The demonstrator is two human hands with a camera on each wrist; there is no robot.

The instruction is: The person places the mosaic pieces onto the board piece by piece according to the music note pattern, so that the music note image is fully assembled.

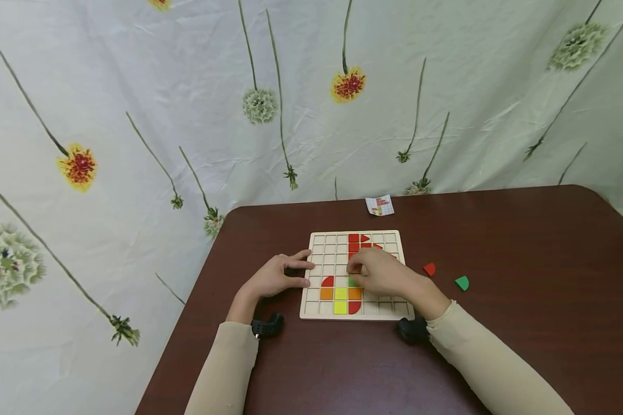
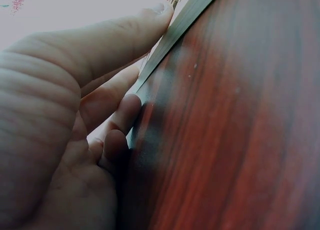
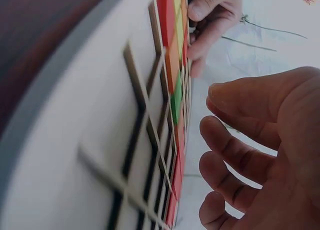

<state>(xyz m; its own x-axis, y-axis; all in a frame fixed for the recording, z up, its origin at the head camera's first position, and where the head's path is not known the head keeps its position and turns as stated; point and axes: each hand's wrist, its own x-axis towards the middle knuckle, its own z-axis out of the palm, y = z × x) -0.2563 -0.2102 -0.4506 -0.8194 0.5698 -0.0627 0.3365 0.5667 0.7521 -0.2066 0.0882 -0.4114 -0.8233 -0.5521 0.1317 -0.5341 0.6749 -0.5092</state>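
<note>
A pale wooden grid board lies on the table, holding flat colored pieces. Red squares and red triangles fill part of its far side. Nearer sit a red quarter-circle, orange squares, yellow squares and a partly covered green piece. My left hand rests its extended fingers and thumb against the board's left edge. Over the middle of the board hovers my right hand, fingers loosely bent. Nothing shows between thumb and fingertips of that hand in the right wrist view.
To the right of the board lie a loose red piece and a green quarter-circle. A small printed pattern card is at the back edge of the dark wooden table. Behind hangs a flowered cloth.
</note>
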